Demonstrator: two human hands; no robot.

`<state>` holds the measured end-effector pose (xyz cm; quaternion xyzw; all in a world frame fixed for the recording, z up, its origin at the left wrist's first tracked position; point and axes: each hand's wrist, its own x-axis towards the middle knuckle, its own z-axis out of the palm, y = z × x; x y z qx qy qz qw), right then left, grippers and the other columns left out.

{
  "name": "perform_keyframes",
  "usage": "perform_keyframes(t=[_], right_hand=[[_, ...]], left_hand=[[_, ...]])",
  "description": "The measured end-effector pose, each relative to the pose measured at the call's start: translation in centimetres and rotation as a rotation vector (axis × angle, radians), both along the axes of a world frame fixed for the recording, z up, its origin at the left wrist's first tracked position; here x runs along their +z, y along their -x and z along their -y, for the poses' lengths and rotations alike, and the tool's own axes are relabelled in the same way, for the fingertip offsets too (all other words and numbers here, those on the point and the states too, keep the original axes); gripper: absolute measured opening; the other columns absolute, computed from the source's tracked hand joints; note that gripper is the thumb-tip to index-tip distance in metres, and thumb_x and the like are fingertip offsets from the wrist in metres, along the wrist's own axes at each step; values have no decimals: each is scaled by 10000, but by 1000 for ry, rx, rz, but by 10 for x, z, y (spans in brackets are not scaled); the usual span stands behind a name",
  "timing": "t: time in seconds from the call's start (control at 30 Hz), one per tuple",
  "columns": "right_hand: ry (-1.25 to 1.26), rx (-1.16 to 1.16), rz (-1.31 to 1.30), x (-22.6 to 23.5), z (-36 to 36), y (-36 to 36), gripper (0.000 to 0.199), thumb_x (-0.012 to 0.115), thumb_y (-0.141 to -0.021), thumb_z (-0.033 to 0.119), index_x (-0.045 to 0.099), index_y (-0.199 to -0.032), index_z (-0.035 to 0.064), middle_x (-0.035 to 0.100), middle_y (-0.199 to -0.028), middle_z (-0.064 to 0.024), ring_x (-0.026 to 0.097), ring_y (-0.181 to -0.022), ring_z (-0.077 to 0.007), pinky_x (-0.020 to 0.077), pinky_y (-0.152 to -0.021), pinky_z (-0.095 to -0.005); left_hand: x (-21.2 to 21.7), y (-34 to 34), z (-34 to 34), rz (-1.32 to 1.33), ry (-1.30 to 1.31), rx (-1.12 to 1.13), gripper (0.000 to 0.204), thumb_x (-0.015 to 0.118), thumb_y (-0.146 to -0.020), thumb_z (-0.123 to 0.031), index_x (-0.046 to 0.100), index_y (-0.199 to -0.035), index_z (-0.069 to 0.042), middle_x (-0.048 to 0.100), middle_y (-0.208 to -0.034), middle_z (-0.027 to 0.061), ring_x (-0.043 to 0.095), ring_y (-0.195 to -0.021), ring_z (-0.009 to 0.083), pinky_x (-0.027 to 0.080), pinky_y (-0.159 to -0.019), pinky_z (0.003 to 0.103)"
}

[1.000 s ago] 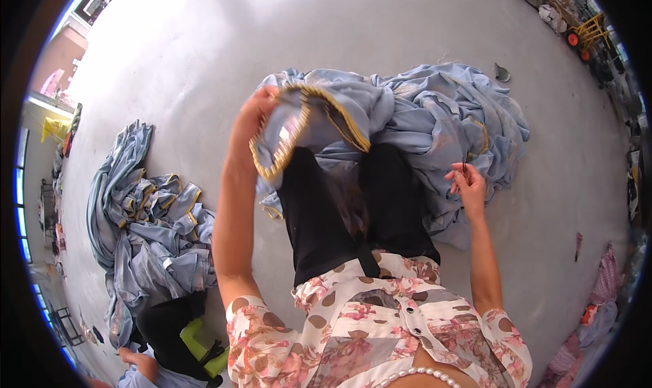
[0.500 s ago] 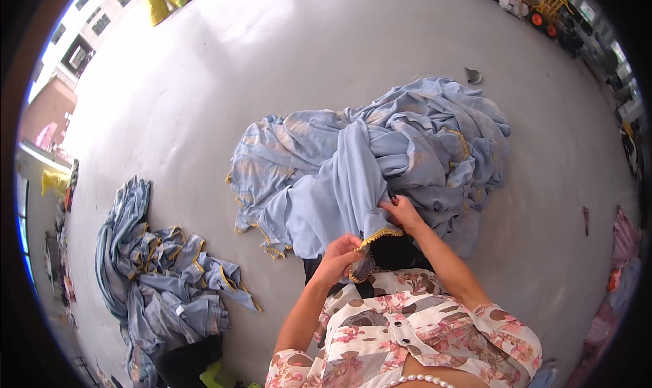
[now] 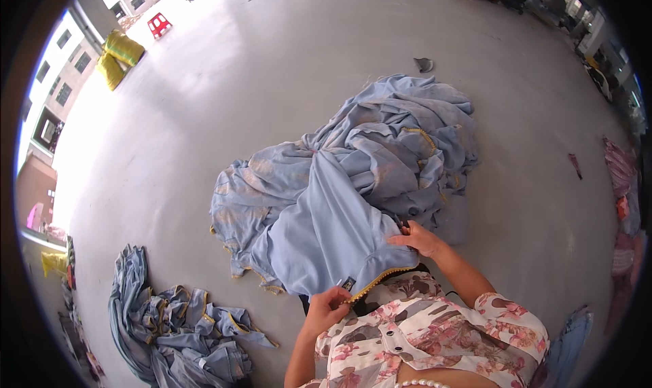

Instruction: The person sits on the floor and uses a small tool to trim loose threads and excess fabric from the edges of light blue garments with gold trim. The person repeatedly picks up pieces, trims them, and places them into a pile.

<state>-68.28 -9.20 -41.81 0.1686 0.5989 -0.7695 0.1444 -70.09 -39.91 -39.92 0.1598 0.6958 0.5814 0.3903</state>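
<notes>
A light blue fabric (image 3: 319,218) with yellow beaded trim (image 3: 380,281) is stretched between my hands, its far part running into a large heap of the same material. My left hand (image 3: 328,310) pinches the trimmed edge at its left end, close to a small dark label (image 3: 348,283). My right hand (image 3: 420,240) is closed on the fabric's right side, thumb on top. A small dark thing shows at its fingertips; what it is I cannot make out. The large heap of blue fabric (image 3: 387,126) lies on the floor beyond my hands.
A smaller pile of blue trimmed fabric (image 3: 183,327) lies on the grey floor (image 3: 272,69) at lower left. Yellow sacks (image 3: 122,52) and a red stool (image 3: 159,25) stand at far left. A dark scrap (image 3: 424,65) lies past the heap; pink bundles (image 3: 619,171) line the right side.
My hands have moved apart, and the bunched, trimmed edge is now spread out between them, showing the label. The whole view has shifted, bringing the red stool into sight.
</notes>
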Motion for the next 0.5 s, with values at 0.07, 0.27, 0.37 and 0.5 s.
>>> perform_keyframes(t=[0.07,0.27,0.37,0.5], right_hand=[[-12,90,67,-8,-5,-5,250,698,-786,139,620,-998,31,631,-827,30,549,-732,-33,432,-639,-196],[5,92,63,4,-9,-15,312,722,-766,179,620,-1006,8,633,-872,4,561,-773,-58,437,-716,-200],[39,56,27,11,-8,-17,305,729,-750,164,601,-988,22,601,-872,23,544,-775,-55,428,-703,-189],[-94,-108,-32,6,-6,-16,272,739,-746,144,567,-932,45,551,-821,44,504,-751,-35,415,-674,-190]], left_hand=[[-6,2,-1,-137,95,41,142,603,-749,-17,604,-889,-42,583,-616,1,471,-521,44,385,-489,214],[2,-1,1,-620,280,65,216,664,-641,-65,568,-831,-103,566,-657,50,573,-559,224,440,-512,320],[5,-1,0,-758,228,160,217,662,-612,-47,564,-796,-104,532,-625,43,545,-527,217,422,-491,322],[12,1,2,-907,211,388,199,644,-575,-4,555,-728,-95,510,-606,40,517,-502,209,402,-469,315]])
